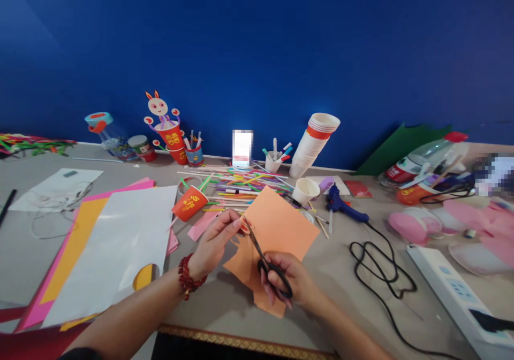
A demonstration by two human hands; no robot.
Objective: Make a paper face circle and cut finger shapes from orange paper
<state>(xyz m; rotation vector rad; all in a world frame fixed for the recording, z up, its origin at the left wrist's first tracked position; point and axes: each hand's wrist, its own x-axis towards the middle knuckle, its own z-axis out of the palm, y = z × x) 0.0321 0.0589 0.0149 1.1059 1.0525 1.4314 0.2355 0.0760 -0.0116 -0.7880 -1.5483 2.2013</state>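
My left hand [214, 242], with a red bead bracelet [188, 277] at the wrist, pinches a small orange paper piece [246, 226] with reddish outlines. In my right hand [291, 277] are black-handled scissors [259, 246], their blades pointing up and left against that piece. Whether the blades are parted is hard to make out. Below both hands lies an orange paper sheet [281, 218] with cut-out edges. A red paper cup [190, 203] with green straws lies tilted just beyond my left hand.
White, yellow and pink sheets [116, 242] are stacked at left. Many coloured sticks [236, 181] lie behind the orange sheet, near a rabbit-topped cup figure [171, 132] and stacked paper cups [315, 143]. To the right are a blue glue gun [341, 205], its cord, and a power strip [453, 290].
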